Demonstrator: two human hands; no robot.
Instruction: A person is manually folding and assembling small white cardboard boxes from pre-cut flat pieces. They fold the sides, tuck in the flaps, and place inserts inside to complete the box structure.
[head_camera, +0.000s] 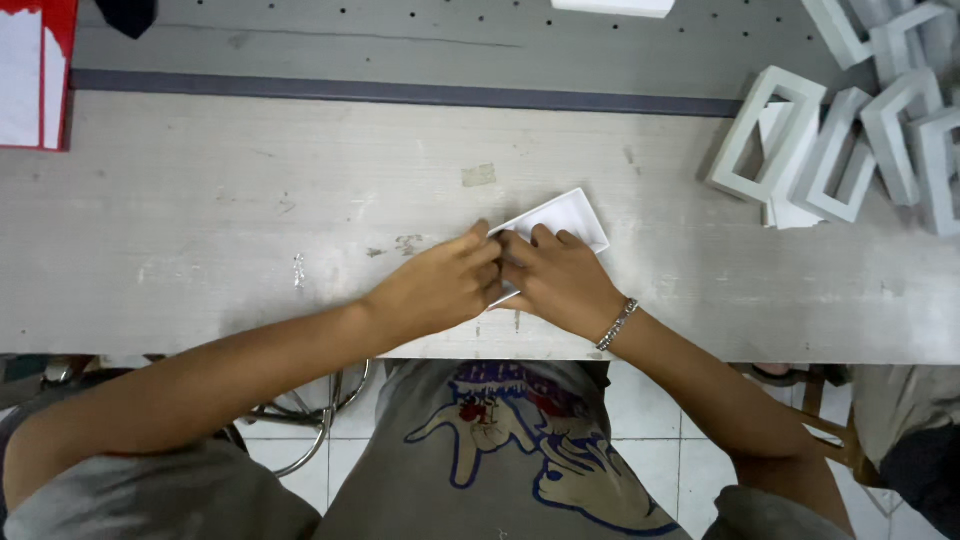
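Fingers of left hand (440, 285) and right hand (560, 280) both closed down on the near-left edge of a white card (565, 217) lying flat mid-table (200, 230), fold apparently just begun, far-right half not yet creased, white frames (830, 150) stacked far right.
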